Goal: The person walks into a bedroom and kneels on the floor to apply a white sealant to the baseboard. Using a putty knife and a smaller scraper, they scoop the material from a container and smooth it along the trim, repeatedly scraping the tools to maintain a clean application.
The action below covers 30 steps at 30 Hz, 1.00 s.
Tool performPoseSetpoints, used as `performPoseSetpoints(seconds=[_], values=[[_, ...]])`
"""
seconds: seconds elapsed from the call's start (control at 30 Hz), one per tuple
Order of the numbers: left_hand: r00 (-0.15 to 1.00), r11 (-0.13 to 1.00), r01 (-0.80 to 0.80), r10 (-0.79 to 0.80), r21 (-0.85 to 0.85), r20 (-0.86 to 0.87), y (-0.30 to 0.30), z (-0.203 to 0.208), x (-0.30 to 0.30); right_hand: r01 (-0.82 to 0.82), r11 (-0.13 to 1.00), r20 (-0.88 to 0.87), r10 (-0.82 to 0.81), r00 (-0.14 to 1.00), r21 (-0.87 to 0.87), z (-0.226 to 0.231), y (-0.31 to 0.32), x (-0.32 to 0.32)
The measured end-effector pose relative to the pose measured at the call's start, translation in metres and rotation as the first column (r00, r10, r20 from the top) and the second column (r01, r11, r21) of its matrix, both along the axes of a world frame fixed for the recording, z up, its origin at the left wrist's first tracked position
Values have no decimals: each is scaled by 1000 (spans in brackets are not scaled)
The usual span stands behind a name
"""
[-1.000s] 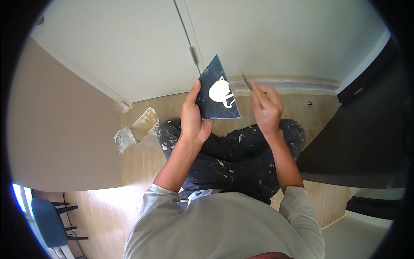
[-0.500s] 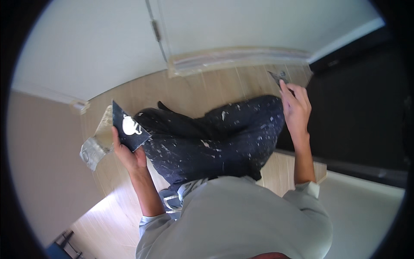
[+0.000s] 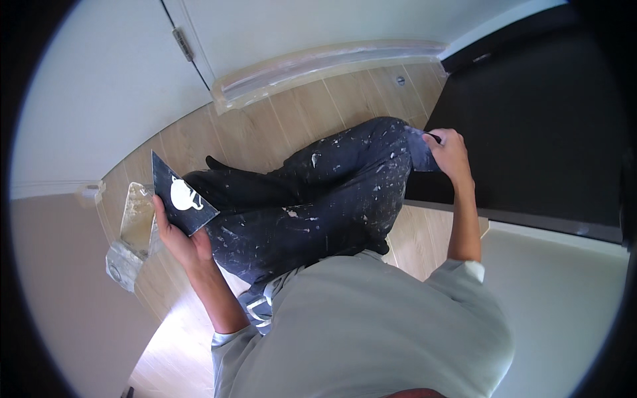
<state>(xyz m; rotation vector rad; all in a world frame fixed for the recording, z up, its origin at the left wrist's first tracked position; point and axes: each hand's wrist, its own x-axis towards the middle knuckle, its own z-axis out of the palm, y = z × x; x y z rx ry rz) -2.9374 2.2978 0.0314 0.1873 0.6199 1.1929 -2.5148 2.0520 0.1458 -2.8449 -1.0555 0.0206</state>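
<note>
My left hand (image 3: 180, 240) is closed on the edge of a thin, dark square board (image 3: 190, 220). A smooth blob of white filler (image 3: 180, 194) lies on its upper face. Over by my right knee, my right hand (image 3: 452, 156) grips a putty knife (image 3: 423, 154) by its dark handle. The blade is broad, greyish and smeared; it points toward the knee, and whether it touches the trousers I cannot tell. My dark trousers (image 3: 318, 179) are spotted with white splashes.
Left of the board stands a beige container (image 3: 137, 225) with crumpled clear plastic (image 3: 125, 264) beside it. Masking tape (image 3: 332, 61) lines the wall base ahead. A small round fitting (image 3: 401, 81) sits in the wooden floor (image 3: 302, 116). A large black panel (image 3: 524, 139) is on the right.
My right hand has turned and drawn the putty knife down from near the taped wall base to beside my knee. The view has shifted; the left hand still holds the board.
</note>
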Motion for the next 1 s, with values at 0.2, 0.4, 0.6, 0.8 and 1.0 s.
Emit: performPoseSetpoints(seconds=[0.2, 0.4, 0.6, 0.8, 1.0], values=[[999, 998, -50, 49, -48, -4, -8, 9, 11, -1, 862, -307, 182, 934, 507, 2, 15, -18], [998, 995, -60, 63, -82, 27, -19, 28, 58, 721, 468, -775, 613, 152, 511, -41, 83, -84], [870, 912, -397, 410, 103, -274, -25, 47, 97, 685, 558, -738, 673, -43, 468, -50, 136, -172], [595, 882, -295, 471, 367, -652, -37, 48, 113, 683, 465, -705, 702, 104, 564, -49, 171, -204], [582, 776, 87, 470, 625, -664, -42, 39, 117, 706, 432, -685, 721, 103, 561, -50, 177, -200]])
